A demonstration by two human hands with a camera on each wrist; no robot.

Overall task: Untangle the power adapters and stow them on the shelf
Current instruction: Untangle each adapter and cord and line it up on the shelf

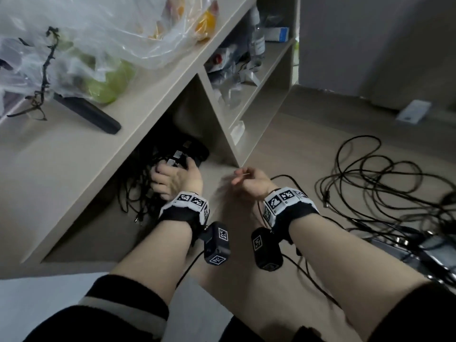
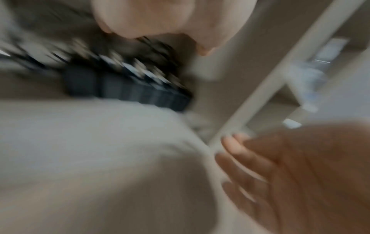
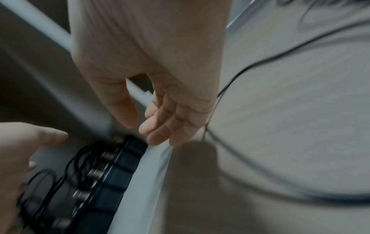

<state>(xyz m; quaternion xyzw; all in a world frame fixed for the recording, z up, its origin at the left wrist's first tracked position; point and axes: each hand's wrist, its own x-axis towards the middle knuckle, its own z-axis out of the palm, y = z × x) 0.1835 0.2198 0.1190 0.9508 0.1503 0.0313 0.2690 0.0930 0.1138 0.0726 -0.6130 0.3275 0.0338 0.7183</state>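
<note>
A row of black power adapters [image 1: 188, 154] with their thin cords [image 1: 138, 193] lies in the lower compartment of the beige shelf [image 1: 103, 233]. My left hand [image 1: 170, 174] reaches into that compartment, fingers spread loosely over the near end of the row, gripping nothing that I can see. My right hand [image 1: 243, 177] hovers just outside the shelf opening with relaxed, empty fingers. The right wrist view shows this hand [image 3: 152, 126] above the adapters [image 3: 112, 174], with a thin black cord [image 3: 260, 63] running beside it. The left wrist view is blurred; the adapters [image 2: 128, 88] show as a dark block.
A tangle of black cables [image 1: 370, 183] spreads over the floor to the right, with more adapters [image 1: 424, 245] at the lower right edge. Plastic bags [image 1: 86, 45] and a dark remote [image 1: 88, 112] sit on the shelf top. The right compartments hold a bottle [image 1: 256, 38] and packets.
</note>
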